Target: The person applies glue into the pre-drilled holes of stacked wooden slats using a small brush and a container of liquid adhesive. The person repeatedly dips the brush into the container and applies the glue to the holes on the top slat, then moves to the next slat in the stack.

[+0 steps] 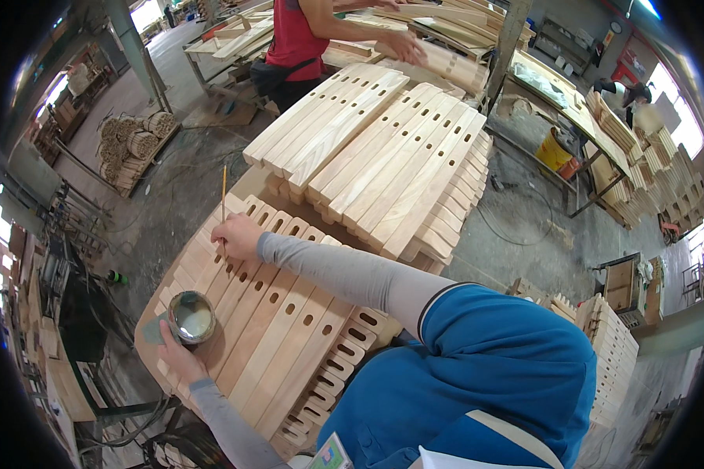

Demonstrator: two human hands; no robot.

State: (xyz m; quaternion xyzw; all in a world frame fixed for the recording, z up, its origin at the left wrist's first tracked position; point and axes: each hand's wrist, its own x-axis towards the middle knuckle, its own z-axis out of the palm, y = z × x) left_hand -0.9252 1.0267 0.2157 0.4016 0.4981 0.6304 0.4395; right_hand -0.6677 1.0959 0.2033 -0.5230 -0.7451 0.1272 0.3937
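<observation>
My right hand (241,236) is closed around a thin wooden stick (224,191). The stick's lower end points down at a slotted wooden slat (246,293) in the row below. At the left edge of that row, my left hand (181,356) is wrapped round the side of a round can (192,319) holding a whitish liquid, perhaps glue. A flat grey-green piece (152,330) shows beside the can at my left fingers. The slats lie side by side, with oval slots near their ends, and dark recesses show in several slots near the stick.
More slotted slats (399,172) are stacked just beyond. A person in a red top (297,39) works behind them, hands over timber. Bundled wooden pieces (137,141) sit on a pallet at left. A yellow bucket (555,148) stands at right, near a metal-framed table (571,109).
</observation>
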